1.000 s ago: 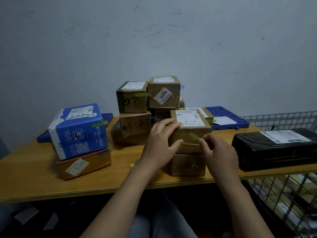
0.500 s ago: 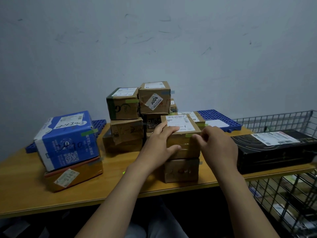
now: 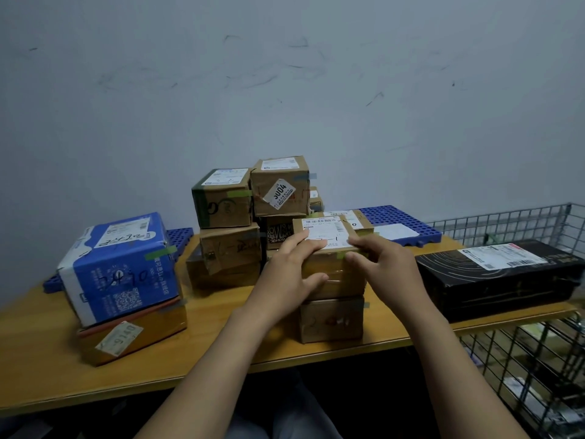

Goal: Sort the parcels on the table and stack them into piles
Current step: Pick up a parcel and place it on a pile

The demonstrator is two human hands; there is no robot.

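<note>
**A:** What stands around the parcel being handled?

**B:** The labelled brown parcel (image 3: 335,280) sits on a plain brown box (image 3: 330,321) near the front edge of the wooden table (image 3: 221,343). A flat parcel (image 3: 359,218) lies just behind it. To the back left is a taller pile. A green-taped box (image 3: 221,201) and a stickered box (image 3: 280,188) stand side by side on top, over a creased brown box (image 3: 231,245) and a black printed box (image 3: 275,232). Far left, a blue box (image 3: 123,270) rests on a flat orange box (image 3: 136,337). On the right, a long black box (image 3: 500,277) lies well apart. Nothing stands between the person and the parcel; only their own hands cover part of it.

**A:** And the hands?

**B:** The left hand (image 3: 285,274) grasps the parcel, fingers over the top label and thumb on the front face. The right hand (image 3: 386,267) holds the top front edge, fingers curled at a strip of green tape.

**A:** Any change from a second ago?

**B:** Both hands stay on the same parcel, which is still on the plain box. The right fingers were lower on the front face and are now at the top edge. The left fingers now overlap the label.

**A:** Containers?

**B:** A wire basket (image 3: 522,359) stands to the right of the table and reaches below it. The pale things inside are too blurred to name. A blue plastic grid (image 3: 395,213) at the back carries a white sheet (image 3: 394,232).
</note>
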